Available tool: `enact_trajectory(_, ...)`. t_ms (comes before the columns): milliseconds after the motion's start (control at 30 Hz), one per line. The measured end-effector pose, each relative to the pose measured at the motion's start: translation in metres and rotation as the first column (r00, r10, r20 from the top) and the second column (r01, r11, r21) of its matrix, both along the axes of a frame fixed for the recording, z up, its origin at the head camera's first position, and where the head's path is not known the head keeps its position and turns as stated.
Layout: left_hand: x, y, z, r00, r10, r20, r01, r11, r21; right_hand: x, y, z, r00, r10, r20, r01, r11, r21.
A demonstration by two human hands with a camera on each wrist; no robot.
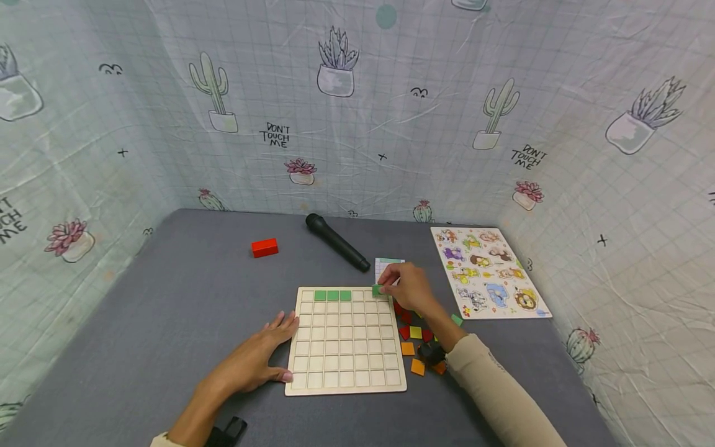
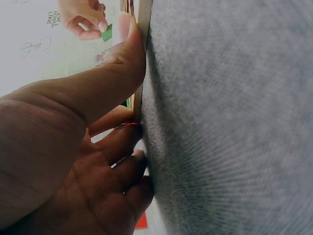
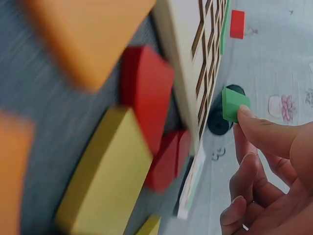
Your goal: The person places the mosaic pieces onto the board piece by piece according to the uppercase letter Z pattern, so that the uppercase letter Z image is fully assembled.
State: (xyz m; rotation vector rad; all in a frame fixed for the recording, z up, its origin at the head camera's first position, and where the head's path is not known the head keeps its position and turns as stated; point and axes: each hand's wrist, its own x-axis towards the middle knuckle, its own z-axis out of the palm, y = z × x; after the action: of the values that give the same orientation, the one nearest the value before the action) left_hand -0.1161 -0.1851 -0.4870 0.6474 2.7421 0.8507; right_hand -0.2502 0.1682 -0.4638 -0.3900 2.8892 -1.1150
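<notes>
Brace the board (image 1: 346,347) at its left edge with left hand (image 1: 267,354) spread, lowering the green tile (image 1: 376,290), pinched in right hand (image 1: 409,287), level near the far right corner.

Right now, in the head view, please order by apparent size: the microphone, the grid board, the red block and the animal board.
Largest to smallest:
grid board
animal board
microphone
red block

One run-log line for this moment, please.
Right hand: pinches green square tile near far-right corner of pale wooden grid board | Left hand: touches board's left edge | Board's far row: three green square tiles
</notes>
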Motion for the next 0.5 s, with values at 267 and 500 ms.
enact_trajectory(267, 0.001, 0.001, 0.003, 1.000, 0.005, 0.013, -0.005, 1.000, 0.002, -0.004, -0.024, -0.001, 0.999, 0.037, 0.015, -0.037, 0.999, 0.009)
enact_trajectory(500, 0.002, 0.001, 0.005, 1.000, 0.000, 0.003, 0.000, 1.000, 0.010, -0.007, -0.041, -0.004, 0.997, 0.042, 0.063, -0.044, 0.999, 0.026)
